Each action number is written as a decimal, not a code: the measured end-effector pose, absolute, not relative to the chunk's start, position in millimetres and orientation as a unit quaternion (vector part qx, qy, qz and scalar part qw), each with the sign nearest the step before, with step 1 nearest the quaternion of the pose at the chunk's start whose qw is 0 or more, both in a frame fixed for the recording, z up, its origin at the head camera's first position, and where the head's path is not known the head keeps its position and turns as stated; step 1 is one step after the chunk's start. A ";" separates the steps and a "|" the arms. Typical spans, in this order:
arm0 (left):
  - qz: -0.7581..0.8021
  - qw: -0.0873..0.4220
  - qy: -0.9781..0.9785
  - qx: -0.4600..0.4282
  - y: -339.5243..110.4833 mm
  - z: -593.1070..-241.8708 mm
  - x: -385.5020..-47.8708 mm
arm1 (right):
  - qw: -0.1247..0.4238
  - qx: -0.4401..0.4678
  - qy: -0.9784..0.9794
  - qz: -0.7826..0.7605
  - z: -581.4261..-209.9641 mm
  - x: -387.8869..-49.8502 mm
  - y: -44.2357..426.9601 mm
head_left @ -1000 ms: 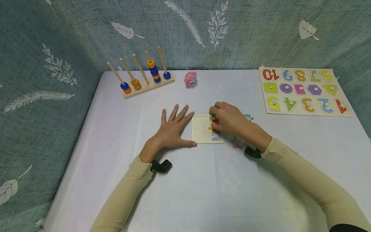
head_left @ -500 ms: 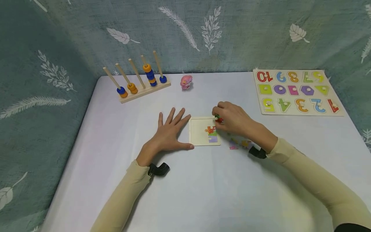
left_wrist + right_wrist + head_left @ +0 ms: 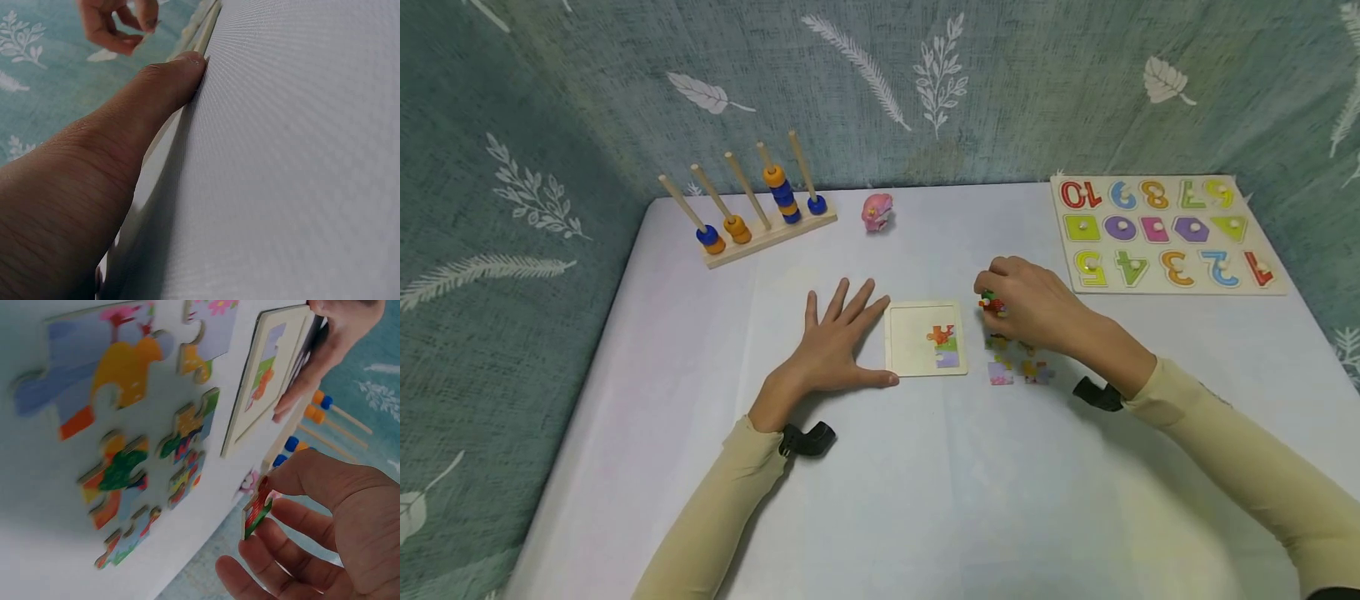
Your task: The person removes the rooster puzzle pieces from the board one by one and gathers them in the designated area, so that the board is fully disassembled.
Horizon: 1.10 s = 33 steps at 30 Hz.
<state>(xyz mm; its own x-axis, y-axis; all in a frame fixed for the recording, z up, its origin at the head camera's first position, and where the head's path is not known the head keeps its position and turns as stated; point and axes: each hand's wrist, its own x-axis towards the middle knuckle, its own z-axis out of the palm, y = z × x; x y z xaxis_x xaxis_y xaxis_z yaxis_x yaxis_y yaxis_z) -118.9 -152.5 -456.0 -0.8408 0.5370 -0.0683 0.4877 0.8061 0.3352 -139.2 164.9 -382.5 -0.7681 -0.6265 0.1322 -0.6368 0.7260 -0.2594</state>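
Observation:
My left hand (image 3: pixel 831 346) lies with its fingers spread on the cloth. Its thumb and index fingertip touch the left side of a shallow wooden puzzle tray (image 3: pixel 910 343); the thumb (image 3: pixel 169 78) shows at the tray's edge in the left wrist view. Joined jigsaw pieces (image 3: pixel 947 348) in orange, green and lilac sit in the tray's lower right. Right of the tray, my right hand (image 3: pixel 1037 304) pinches a red-and-green jigsaw piece (image 3: pixel 256 509) between thumb and fingers, raised off the table. Below it lie several loose jigsaw pieces (image 3: pixel 100 369), some hidden by that hand in the head view.
A wooden peg stand (image 3: pixel 775 237) with blue and orange beads stands at the back left. Beside it is a small pink toy (image 3: pixel 876 212). At the back right lies a number-and-shape knob puzzle board (image 3: pixel 1172 236). A patterned cloth (image 3: pixel 1030 92) hangs behind the table.
My right hand has moved right from the tray's upper right corner, still pinching the red-and-green piece. More loose pieces now show. My left hand stays at the tray; the head view has shifted slightly.

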 end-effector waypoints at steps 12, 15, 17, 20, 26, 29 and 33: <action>0.146 0.086 0.947 0.272 -150.6 -454.7 -119.3 | 0.024 0.308 -0.940 0.147 -379.1 -135.7 188.7; 0.146 0.085 0.947 0.272 -150.1 -454.8 -119.2 | 0.022 0.298 -0.942 0.150 -378.8 -134.0 196.4; 0.147 0.085 0.947 0.273 -149.7 -454.8 -119.4 | 0.024 0.292 -0.944 0.150 -378.3 -133.0 202.0; 0.148 0.085 0.947 0.274 -149.2 -454.4 -119.2 | 0.025 0.278 -0.949 0.148 -377.7 -131.3 209.8; 0.150 0.086 0.947 0.272 -150.4 -454.0 -118.2 | 0.033 0.259 -0.953 0.152 -380.0 -127.7 223.7; 0.148 0.085 0.947 0.271 -151.4 -454.1 -118.7 | 0.040 0.255 -0.953 0.158 -382.8 -126.9 229.3; 0.146 0.087 0.948 0.271 -152.5 -453.9 -119.0 | 0.042 0.249 -0.954 0.162 -386.5 -126.8 234.0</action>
